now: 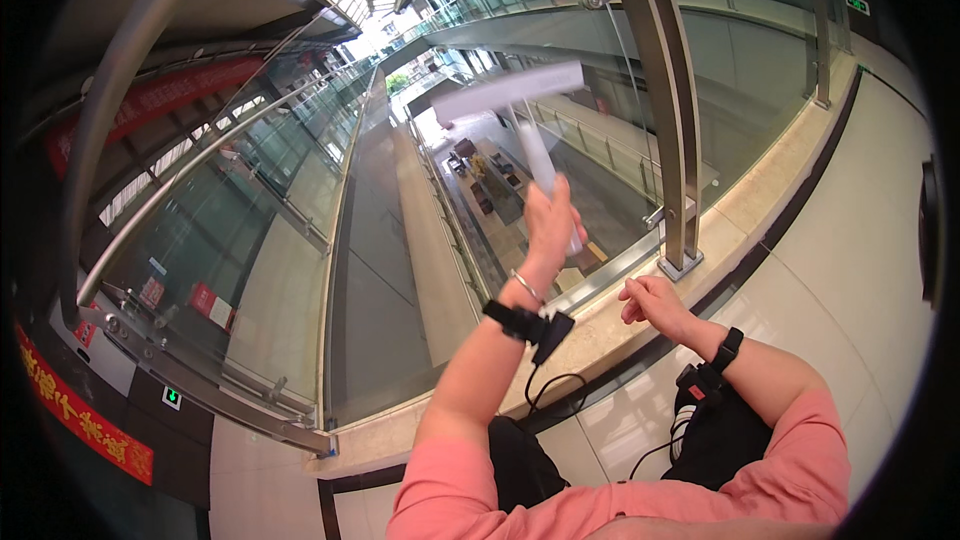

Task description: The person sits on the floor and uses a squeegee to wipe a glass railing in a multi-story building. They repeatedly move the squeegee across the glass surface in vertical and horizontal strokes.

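My left hand (549,219) grips the handle of a white T-shaped window squeegee (534,146). The wide head of the tool is raised in front of a clear glass railing panel (570,165) and blurred by motion; whether it touches the glass cannot be told. Lower and to the right, my right hand (652,304) is held near the foot of a steel railing post (679,165), its fingers curled inward and nothing visible in them. Both wrists wear black straps with small devices, and a metal bangle is on the left one.
A pale stone ledge (731,221) runs under the glass, beside a tiled floor (817,240). A curved steel handrail (112,75) rises at the left. Beyond the glass, an atrium drops to a lower floor with furniture. Black cables hang near my knees.
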Available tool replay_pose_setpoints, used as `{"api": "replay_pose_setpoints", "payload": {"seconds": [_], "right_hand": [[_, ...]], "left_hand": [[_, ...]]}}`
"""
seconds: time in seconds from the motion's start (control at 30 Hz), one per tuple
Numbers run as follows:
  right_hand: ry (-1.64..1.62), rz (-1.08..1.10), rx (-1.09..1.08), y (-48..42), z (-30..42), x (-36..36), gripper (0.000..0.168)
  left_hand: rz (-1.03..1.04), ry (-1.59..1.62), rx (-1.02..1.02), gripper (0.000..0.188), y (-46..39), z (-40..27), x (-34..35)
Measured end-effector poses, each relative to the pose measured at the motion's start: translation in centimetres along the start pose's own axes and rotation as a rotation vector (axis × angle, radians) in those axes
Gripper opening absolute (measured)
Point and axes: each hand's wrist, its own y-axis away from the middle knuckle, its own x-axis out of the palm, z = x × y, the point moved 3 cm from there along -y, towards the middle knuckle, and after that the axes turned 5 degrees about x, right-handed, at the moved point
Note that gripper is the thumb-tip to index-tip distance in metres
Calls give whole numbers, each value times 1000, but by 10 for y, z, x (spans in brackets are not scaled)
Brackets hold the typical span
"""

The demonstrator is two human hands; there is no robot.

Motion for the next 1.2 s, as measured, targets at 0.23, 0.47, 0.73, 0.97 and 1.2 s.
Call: {"api": "replay_pose_setpoints", "payload": {"seconds": [0.23, 0.47, 0.73, 0.97, 1.2], "right_hand": [[-23, -13, -9, 12, 11, -18, 34], [-59, -63, -1, 11, 5, -41, 33], [-45, -70, 0, 18, 6, -55, 34], [-53, -91, 39, 12, -1, -70, 34], [-40, -114, 51, 10, -7, -78, 32]], "left_hand": [[-43, 101, 255, 31, -95, -153, 45], [-69, 23, 237, 27, -88, -97, 66], [-47, -144, 170, 29, -53, -39, 74], [15, 16, 130, 29, -49, -57, 82], [-5, 87, 206, 30, -86, -100, 83]]}}
